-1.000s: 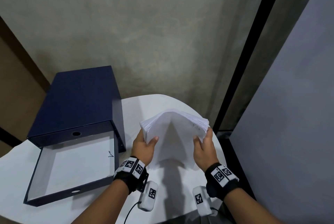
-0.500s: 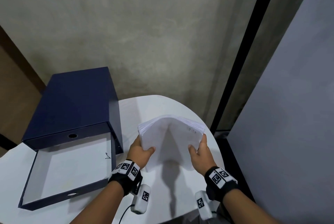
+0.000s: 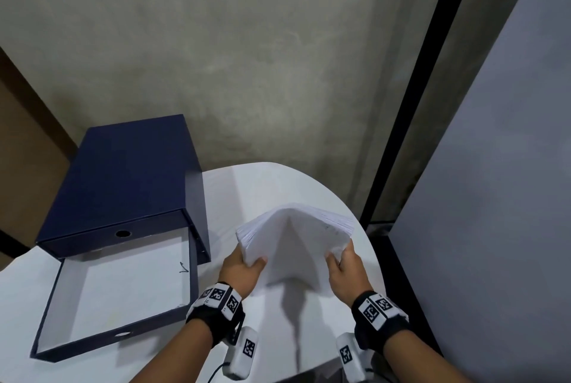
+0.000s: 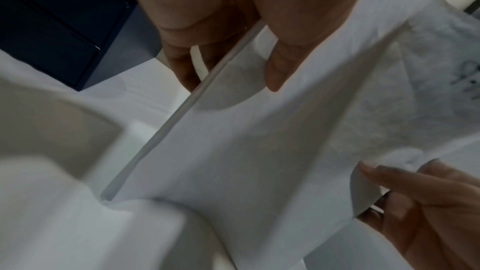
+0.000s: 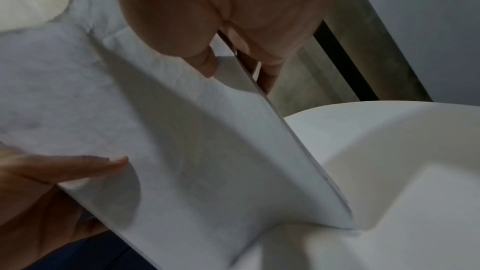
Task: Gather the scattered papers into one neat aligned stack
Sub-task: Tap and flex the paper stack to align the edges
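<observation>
The stack of papers [image 3: 293, 243] stood on its near edge on the white worktop [image 3: 262, 185], to the right of the dark blue box [image 3: 123, 172], and bowed into a ridge down its middle. The left hand [image 3: 239, 271] gripped the stack's left edge, thumb [image 4: 280, 65] on the near face and fingers [image 4: 179, 65] curled behind the sheets. The right hand [image 3: 347, 273] gripped the right edge the same way, thumb on the near face and fingers behind. Each grip was pinching the paper rather than spread flat. The far top edges of the sheets fanned slightly and were not quite flush. The box's open lid [image 3: 117, 296], white inside, lay flat on the worktop near and left of the hands, apart from the stack. Faint writing showed on a sheet in the left wrist view.
</observation>
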A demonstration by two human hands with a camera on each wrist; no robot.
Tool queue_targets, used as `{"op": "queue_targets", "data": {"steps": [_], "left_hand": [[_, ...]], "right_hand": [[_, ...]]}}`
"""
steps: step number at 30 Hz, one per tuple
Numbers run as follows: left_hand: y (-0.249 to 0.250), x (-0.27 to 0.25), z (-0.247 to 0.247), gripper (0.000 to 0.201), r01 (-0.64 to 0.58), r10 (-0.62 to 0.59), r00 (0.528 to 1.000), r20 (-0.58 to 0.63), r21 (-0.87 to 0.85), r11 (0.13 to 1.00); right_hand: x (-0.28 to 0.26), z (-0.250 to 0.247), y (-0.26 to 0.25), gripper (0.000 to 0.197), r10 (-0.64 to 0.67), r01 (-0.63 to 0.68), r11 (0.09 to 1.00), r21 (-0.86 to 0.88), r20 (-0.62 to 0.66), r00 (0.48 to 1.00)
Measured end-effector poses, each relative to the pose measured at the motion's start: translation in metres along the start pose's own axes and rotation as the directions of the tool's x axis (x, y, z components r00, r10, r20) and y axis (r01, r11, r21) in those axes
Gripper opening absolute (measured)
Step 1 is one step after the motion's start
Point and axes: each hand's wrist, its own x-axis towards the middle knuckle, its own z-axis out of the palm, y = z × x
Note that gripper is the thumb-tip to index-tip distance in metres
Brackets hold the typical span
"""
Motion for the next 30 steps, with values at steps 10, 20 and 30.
{"op": "queue_targets", "data": {"steps": [10,20,30], "left_hand": [[0.073,-0.017,-0.031,0.113,-0.435,0.709,0.636,-0.303,0.619,0.654],[0.082,-0.007,-0.037,0.036,-0.716,0.665,0.690,0.285,0.404,0.570],[0.055,0.006,-0.066,0.029,-0.233,0.262,0.964,0.042,-0.338,0.912]], "right_hand": [[0.019,-0.043,-0.053,0.038,-0.346,0.305,0.871,-0.385,-0.040,0.937],[0.019,-0.049,-0.069,0.036,-0.471,0.472,0.649,-0.596,0.172,0.865],[0.031,-0.094,0.008,0.100,0.095,-0.005,0.860,0.510,-0.151,0.984]]}}
